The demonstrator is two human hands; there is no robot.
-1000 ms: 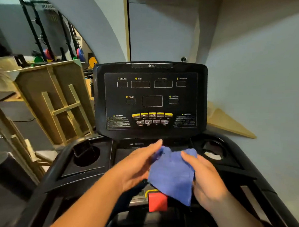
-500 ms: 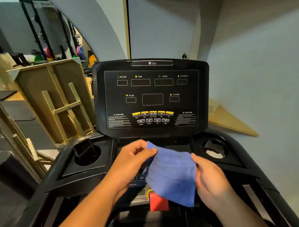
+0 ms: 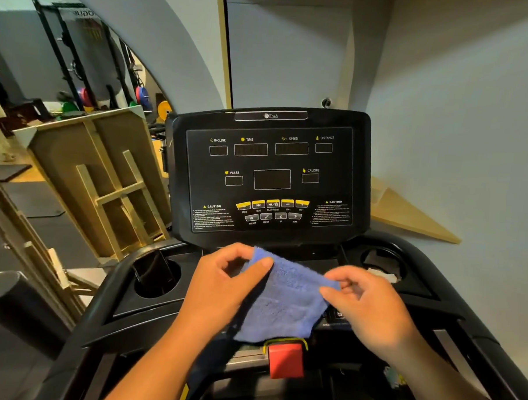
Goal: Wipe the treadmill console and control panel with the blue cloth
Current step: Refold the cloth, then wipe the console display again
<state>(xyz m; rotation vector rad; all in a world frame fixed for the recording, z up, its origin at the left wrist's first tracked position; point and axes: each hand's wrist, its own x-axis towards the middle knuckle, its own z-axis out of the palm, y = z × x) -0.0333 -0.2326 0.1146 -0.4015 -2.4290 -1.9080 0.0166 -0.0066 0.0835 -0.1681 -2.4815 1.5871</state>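
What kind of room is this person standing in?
Most likely a gym. They stand at a treadmill console, and behind it on the left a black weight rack holds coloured weight plates. Wooden frames leaning nearby suggest it also serves as storage.

Setting: gym room.
Treadmill console in front; squat rack and coloured weight plates behind, left.

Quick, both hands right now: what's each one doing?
Left hand: pinches the top left corner of the blue cloth.
Right hand: pinches the cloth's right edge.
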